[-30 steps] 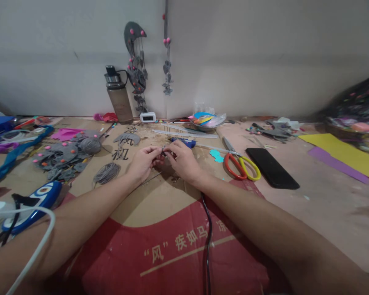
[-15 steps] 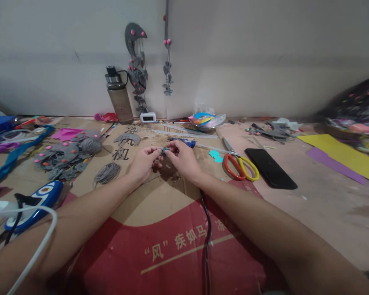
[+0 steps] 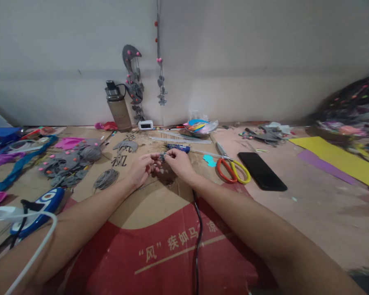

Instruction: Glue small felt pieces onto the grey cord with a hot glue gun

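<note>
My left hand (image 3: 141, 168) and my right hand (image 3: 178, 162) meet over the cardboard sheet (image 3: 160, 205), fingertips pinched together on a small grey piece (image 3: 162, 156) held between them. A thin grey wire runs from the piece down past my left wrist. Just behind my right hand lies a blue glue gun (image 3: 178, 146), and its black cord (image 3: 197, 229) passes under my right forearm toward me. A coil of grey cord (image 3: 106, 178) rests left of my left hand.
Orange and yellow scissors (image 3: 230, 169) and a black phone (image 3: 261, 177) lie to the right. Grey felt shapes with pink dots (image 3: 66, 164) pile up on the left. A bottle (image 3: 118, 106) stands at the wall. Yellow and purple sheets (image 3: 335, 157) lie far right.
The view has tilted and shifted, so everything sits lower and further left. Both hands stay pinched together on the small grey piece, with only slight finger movement.
</note>
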Available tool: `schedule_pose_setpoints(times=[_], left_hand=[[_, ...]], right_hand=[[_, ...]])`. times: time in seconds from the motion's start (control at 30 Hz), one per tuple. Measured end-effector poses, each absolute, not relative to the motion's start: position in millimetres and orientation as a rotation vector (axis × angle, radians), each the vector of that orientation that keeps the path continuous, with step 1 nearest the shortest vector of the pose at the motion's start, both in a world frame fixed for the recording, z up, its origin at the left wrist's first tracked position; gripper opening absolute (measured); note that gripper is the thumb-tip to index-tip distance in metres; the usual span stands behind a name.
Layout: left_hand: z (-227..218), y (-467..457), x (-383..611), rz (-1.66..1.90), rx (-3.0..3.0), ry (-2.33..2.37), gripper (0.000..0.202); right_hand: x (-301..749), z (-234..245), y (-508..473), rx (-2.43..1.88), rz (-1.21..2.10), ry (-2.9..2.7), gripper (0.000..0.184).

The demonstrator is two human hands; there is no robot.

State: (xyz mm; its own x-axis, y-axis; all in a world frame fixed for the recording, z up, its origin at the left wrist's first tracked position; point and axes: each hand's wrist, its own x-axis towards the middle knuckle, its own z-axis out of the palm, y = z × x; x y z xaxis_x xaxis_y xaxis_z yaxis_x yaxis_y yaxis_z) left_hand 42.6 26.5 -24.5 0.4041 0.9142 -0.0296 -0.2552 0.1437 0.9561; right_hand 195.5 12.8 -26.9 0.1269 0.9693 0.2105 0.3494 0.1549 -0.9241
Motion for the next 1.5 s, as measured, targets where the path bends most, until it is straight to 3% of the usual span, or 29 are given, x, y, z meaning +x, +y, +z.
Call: schedule_pose_setpoints(times=[0.13,0.37,0.6,1.03,1.3,1.5], left_hand=[[-23.4,27.0,48.0,0.968,1.092,0.907,0.030],[-15.5,21.0,54.8,1.234,0.990,1.105,0.004],[0.2,1.9,53.0,1.136,1.112,0.970,0.027],[-12.8,-0.4,50.7,1.150,1.201,1.148,0.026],[-15.5,6.9,36.1,1.153,1.136,0.947,0.036],[-23.4,13.9,27.0,0.959,1.290,1.051,0.032]], right_hand=[[196.5,-28.0,12.9,-1.371,0.815,-1.367,0.015],[192.0,-23.9,6.0,-1.274,0.826,-1.321,0.015],[188.9,-22.7,1.9,-1.214,0.894,-1.307,0.015],[183.5,-22.3,-6.9,-1.172,0.891,-1.380,0.011],[182.3,-23.9,-2.6,-1.227,0.883,-1.392,0.013],[182.0,-24.3,2.3,-1.290,0.908,-1.501,0.015]])
